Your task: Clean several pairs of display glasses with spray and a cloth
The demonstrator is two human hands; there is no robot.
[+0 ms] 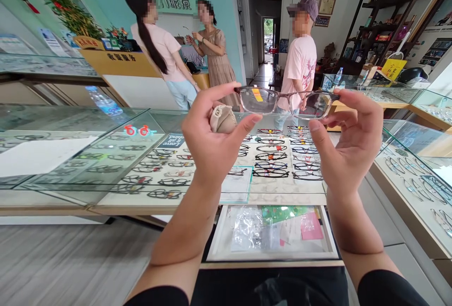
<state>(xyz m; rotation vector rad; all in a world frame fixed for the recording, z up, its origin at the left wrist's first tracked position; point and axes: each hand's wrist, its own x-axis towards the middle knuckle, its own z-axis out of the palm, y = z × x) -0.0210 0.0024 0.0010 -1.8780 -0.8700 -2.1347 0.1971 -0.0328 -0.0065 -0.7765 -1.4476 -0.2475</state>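
- The pair of glasses [284,95] is held up in the air above the glass-topped table [134,210], well apart from its front edge, with the lenses between both hands.
- Below the wrists, an open drawer [271,264] juts toward the person, between the forearms.
- The left hand [215,143] has its grip pinching one end of the glasses; a bunched beige cloth [223,118] sits in the same hand.
- The right hand [349,141] has its grip pinching the other end.
- The left hand's remaining fingers are mostly hidden; the temples are hard to make out; black sleeves are cut off below.
- Dark upper rims, clear lenses, an orange sticker [257,94] on one.
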